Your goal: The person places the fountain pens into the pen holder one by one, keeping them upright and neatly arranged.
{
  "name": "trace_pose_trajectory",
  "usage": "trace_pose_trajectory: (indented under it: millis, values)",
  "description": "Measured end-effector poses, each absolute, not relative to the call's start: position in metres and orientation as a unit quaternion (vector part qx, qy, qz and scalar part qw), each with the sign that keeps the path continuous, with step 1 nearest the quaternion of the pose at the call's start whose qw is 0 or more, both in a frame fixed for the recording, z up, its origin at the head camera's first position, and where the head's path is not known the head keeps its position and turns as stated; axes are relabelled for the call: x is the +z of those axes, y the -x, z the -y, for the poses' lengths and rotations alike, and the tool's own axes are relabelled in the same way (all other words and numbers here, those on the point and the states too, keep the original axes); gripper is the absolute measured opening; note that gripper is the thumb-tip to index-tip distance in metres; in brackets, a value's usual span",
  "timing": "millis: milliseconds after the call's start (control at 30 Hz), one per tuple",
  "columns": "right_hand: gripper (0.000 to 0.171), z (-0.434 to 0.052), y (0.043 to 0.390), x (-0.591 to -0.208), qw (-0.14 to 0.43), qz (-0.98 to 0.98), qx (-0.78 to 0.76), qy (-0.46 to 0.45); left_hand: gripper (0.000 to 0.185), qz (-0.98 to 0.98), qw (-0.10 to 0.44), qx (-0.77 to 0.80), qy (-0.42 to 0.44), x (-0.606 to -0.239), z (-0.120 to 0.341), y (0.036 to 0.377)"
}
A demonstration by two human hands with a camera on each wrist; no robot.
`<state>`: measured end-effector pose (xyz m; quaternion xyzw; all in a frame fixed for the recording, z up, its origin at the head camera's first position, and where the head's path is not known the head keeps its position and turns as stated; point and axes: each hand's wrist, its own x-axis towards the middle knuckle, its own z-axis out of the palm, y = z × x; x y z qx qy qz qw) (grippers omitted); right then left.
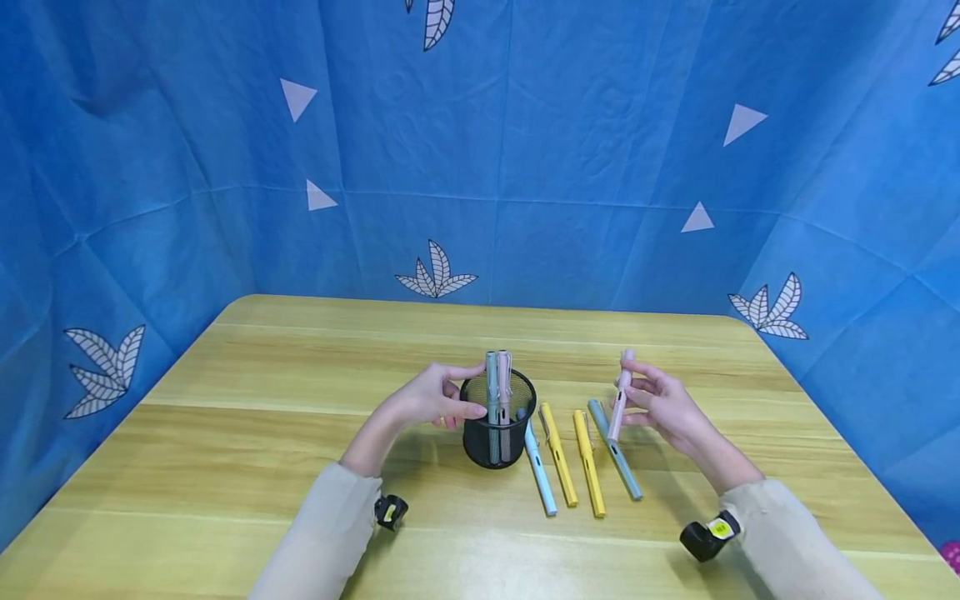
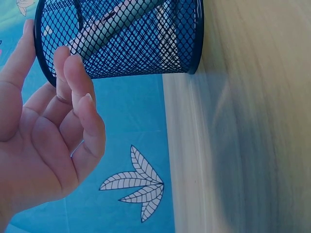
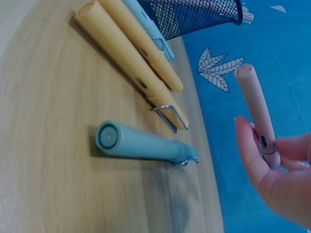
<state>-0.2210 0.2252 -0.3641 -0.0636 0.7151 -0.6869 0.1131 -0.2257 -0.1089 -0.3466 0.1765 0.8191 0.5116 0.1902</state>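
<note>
Right hand (image 1: 663, 408) pinches pink pen (image 1: 621, 394) mid-barrel, lifted above table (image 1: 225, 450). Judged light, rigid, smooth plastic; mid-barrel hold balances best. Left hand (image 1: 431, 398), fingers relaxed, steadies mesh pen cup (image 1: 497, 433) at its 9 o'clock.

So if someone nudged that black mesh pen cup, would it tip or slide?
The mesh cup looks light, being open wire, so it would probably slide on the smooth wooden table. The two pens standing tall above its rim may make it top-heavy and apt to tip. The left hand at its side likely steadies it.
</note>
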Motion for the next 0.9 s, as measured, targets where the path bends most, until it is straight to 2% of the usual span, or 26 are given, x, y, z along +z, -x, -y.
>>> trace_pose_trajectory:
  millis: [167, 333, 400, 600, 900]
  values:
    - [0.064, -0.221, 0.219, -0.360, 0.107, -0.692, -0.711, 0.061, 0.067, -0.818, 0.188, 0.514, -0.177, -0.346, 0.109, 0.225]
    - [0.064, -0.216, 0.217, -0.356, 0.101, -0.659, -0.742, 0.066, 0.067, -0.817, 0.189, 0.514, -0.180, -0.347, 0.110, 0.225]
    - [0.061, -0.213, 0.217, -0.355, 0.098, -0.639, -0.760, 0.072, 0.067, -0.818, 0.189, 0.514, -0.179, -0.346, 0.110, 0.225]
    - [0.035, -0.204, 0.216, -0.353, 0.081, -0.597, -0.794, 0.081, 0.067, -0.819, 0.188, 0.513, -0.173, -0.346, 0.109, 0.224]
    - [0.032, -0.189, 0.213, -0.350, 0.039, -0.579, -0.810, 0.083, 0.067, -0.821, 0.186, 0.512, -0.171, -0.347, 0.109, 0.224]
